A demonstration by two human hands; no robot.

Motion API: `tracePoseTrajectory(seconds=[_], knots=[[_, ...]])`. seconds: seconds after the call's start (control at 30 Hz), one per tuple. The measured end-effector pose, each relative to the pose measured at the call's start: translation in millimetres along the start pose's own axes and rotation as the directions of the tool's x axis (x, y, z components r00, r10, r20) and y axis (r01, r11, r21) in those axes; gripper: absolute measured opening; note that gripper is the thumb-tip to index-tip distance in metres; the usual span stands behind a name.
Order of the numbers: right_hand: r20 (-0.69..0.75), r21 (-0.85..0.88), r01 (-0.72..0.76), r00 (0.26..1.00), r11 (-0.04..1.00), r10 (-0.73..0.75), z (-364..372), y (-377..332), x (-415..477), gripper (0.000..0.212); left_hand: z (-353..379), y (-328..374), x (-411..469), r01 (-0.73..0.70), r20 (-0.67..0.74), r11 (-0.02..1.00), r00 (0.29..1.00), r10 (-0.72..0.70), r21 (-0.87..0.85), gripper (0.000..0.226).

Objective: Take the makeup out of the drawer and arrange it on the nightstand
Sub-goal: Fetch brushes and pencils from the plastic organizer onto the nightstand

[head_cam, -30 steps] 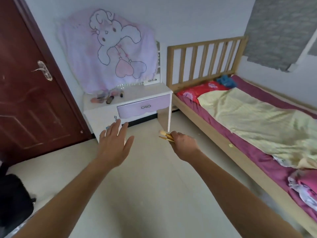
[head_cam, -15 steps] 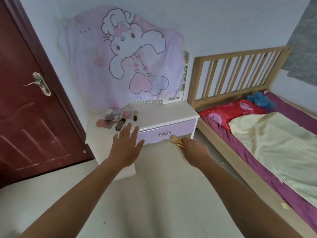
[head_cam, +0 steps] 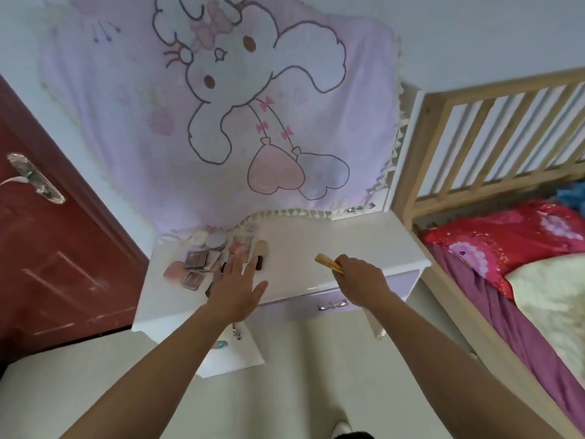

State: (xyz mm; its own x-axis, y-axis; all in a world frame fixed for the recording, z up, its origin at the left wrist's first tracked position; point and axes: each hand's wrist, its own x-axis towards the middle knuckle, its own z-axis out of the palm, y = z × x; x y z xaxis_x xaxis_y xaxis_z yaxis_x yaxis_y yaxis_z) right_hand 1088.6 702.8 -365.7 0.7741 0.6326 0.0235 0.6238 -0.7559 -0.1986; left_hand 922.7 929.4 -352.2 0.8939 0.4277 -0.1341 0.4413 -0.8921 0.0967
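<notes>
over one white nightstand [head_cam: 348, 239], left hand [head_cam: 235, 293] fingers spread, right hand [head_cam: 361, 280] fingers pinching yellow brush handles [head_cam: 327, 263], one lilac drawer [head_cam: 304, 307] below

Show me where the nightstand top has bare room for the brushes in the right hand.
Free: the right half of the nightstand top, between the left hand and the edge by the bed frame, back to the hanging cloth. The right hand holds the brushes over it. Crowded: the left rear corner, packed with makeup.

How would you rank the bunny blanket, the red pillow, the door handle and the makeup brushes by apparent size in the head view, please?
1. bunny blanket
2. red pillow
3. door handle
4. makeup brushes, though the right hand hides part of them
</notes>
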Motion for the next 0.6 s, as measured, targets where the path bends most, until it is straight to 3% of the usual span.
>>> tracePoseTrajectory(seconds=[0.1, 0.23, 0.4, 0.6], knots=[[0.054, 0.034, 0.019, 0.998, 0.999, -0.020, 3.5, 4.2, 66.0, 0.025, 3.0, -8.5, 49.1, 0.040, 0.023, 0.999, 0.999, -0.039, -0.008, 0.073], [0.153, 0.064, 0.042, 0.987, 0.997, -0.052, 23.2, 0.7, 139.2, 0.024, 15.5, -25.2, 105.9, 0.052, 0.063, 0.999, 0.997, -0.051, -0.005, 0.095], [0.244, 0.104, -0.014, 0.970, 0.995, -0.012, 67.8, -8.0, 214.9, 0.025, 48.5, -60.0, 193.6, 0.049, 0.198, 0.999, 0.979, -0.050, 0.010, 0.068], [0.357, 0.129, -0.106, 0.933, 0.986, 0.053, 136.0, -31.7, 276.4, 0.026, 92.8, -98.4, 282.4, -0.049, 0.362, 0.999, 0.932, 0.038, 0.021, 0.066]])
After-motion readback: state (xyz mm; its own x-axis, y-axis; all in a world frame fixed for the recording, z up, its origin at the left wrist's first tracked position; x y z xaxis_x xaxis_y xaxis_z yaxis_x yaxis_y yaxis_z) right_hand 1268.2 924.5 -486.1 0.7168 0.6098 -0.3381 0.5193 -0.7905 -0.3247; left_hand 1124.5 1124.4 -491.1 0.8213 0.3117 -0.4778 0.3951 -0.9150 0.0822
